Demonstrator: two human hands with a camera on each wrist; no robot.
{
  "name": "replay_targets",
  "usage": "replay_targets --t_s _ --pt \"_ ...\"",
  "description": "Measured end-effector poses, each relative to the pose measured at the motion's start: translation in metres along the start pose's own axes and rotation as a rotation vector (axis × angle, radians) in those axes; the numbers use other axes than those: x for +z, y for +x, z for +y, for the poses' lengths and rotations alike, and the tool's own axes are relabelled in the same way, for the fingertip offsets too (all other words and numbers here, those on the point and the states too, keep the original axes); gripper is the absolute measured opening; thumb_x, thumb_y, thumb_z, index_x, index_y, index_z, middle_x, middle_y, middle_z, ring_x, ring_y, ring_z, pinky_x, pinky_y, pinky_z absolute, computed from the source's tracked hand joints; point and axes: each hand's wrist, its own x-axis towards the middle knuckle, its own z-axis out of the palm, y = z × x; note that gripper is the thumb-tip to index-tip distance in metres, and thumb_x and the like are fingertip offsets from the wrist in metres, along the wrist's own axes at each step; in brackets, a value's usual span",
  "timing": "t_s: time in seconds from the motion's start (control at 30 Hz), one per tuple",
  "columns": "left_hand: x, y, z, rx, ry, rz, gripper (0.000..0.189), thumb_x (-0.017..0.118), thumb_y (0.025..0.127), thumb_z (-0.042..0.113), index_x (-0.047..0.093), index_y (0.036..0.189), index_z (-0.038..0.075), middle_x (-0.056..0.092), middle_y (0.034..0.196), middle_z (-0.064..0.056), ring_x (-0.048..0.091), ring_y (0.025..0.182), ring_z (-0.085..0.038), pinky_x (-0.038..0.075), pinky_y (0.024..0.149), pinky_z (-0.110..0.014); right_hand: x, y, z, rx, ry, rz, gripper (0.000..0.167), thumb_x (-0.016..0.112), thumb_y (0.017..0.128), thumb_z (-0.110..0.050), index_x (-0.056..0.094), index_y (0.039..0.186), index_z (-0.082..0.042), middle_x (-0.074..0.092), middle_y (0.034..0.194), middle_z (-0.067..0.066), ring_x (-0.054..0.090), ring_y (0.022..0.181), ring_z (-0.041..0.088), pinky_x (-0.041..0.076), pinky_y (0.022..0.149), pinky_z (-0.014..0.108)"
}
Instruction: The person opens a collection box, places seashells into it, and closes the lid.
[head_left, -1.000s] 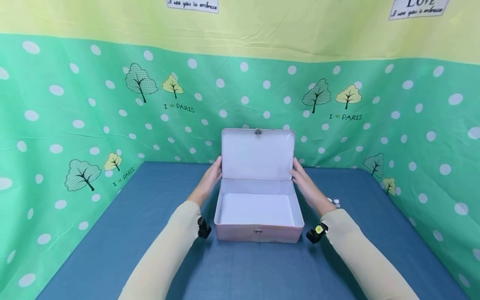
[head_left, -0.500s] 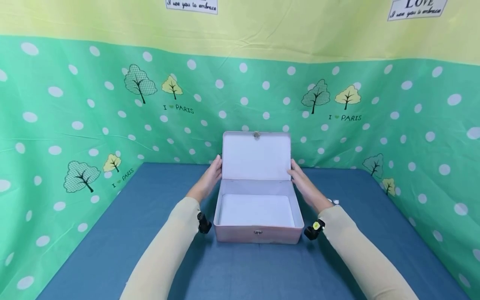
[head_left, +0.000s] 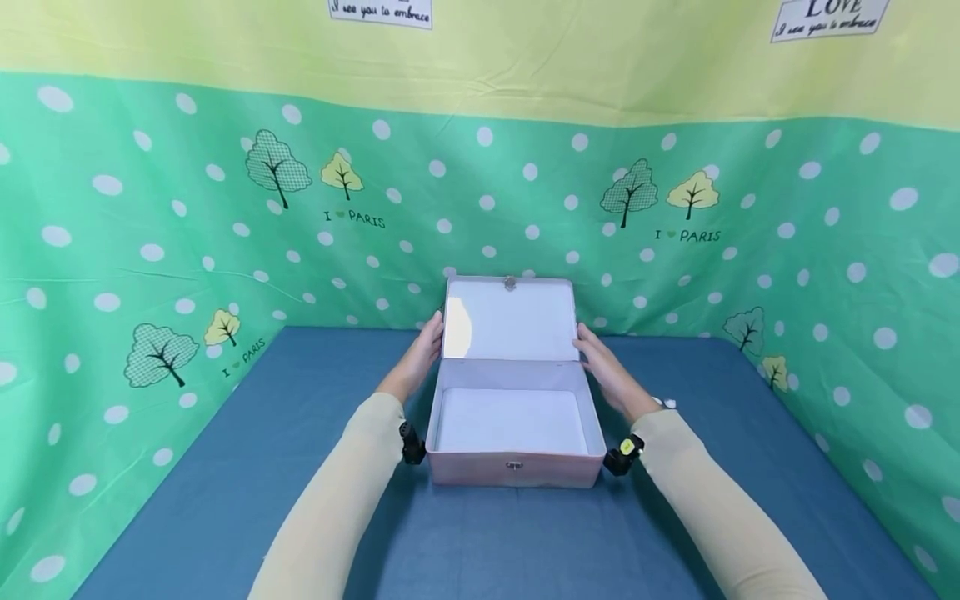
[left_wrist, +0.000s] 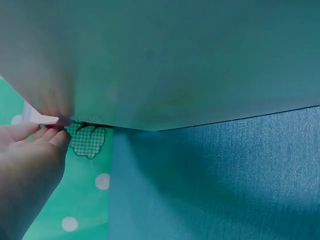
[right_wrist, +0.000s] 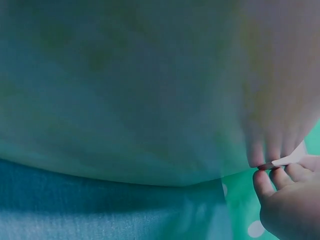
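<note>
Lid (head_left: 517,321), white-lined metal, has tipped further back in the head view, leaving the pale-pink rectangular box (head_left: 476,471) wider open on the blue counter (head_left: 480,542). Left wrist: left hand's (left_wrist: 31,167) fingers, nearly closed, pinch the lid's edge. Right wrist: right hand's (right_wrist: 294,200) likewise.

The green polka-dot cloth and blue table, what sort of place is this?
Probably an indoor spot set up for filming: a blue table, a polka-dot cloth hung around it, and an open pink box.
</note>
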Motion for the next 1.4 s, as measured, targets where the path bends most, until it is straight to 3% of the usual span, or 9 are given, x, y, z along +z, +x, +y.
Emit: replay_targets --t_s 0.53,0.8,1.13,1.4 --pt "-0.004 0.000 -0.009 -0.122 -0.032 -0.021 0.096 0.021 0.099 0.073 0.007 0.160 0.000 0.005 0.166 -0.017 0.006 0.152 -0.030 0.008 0.121 -0.040 -0.003 0.004 0.014 0.042 0.003 -0.014 0.066 0.034 0.110 -0.034 -0.001 0.162 -0.011 -0.004 0.168 0.008 0.001 0.152 0.029 0.010 0.119 0.053" --pt "-0.004 -0.003 -0.010 -0.175 0.042 -0.035 0.100 0.020 0.096 0.077 0.006 0.160 0.002 0.005 0.167 -0.016 0.007 0.152 -0.030 0.009 0.121 -0.042 -0.003 0.004 0.019 0.068 0.022 -0.031 0.069 0.036 0.109 -0.038 0.001 0.162 -0.012 -0.004 0.168 0.006 0.001 0.152 0.027 0.010 0.119 0.051" --pt "-0.007 -0.008 -0.005 -0.161 0.140 -0.068 0.102 0.021 0.094 0.079 0.003 0.161 0.004 0.003 0.167 -0.014 0.006 0.152 -0.028 0.011 0.120 -0.041 -0.007 -0.001 0.017 0.054 0.023 -0.045 0.068 0.037 0.109 -0.034 0.002 0.162 -0.008 0.000 0.167 0.013 0.006 0.152 0.031 0.012 0.119 0.053" --pt "-0.017 -0.022 0.001 -0.207 0.282 -0.049 0.097 0.029 0.090 0.084 0.008 0.163 0.025 0.009 0.167 -0.003 0.009 0.152 -0.023 0.012 0.120 -0.046 -0.017 -0.016 0.016 0.046 -0.017 -0.081 0.065 0.035 0.110 -0.030 0.004 0.161 -0.004 0.002 0.167 0.016 0.007 0.151 0.035 0.015 0.119 0.052"
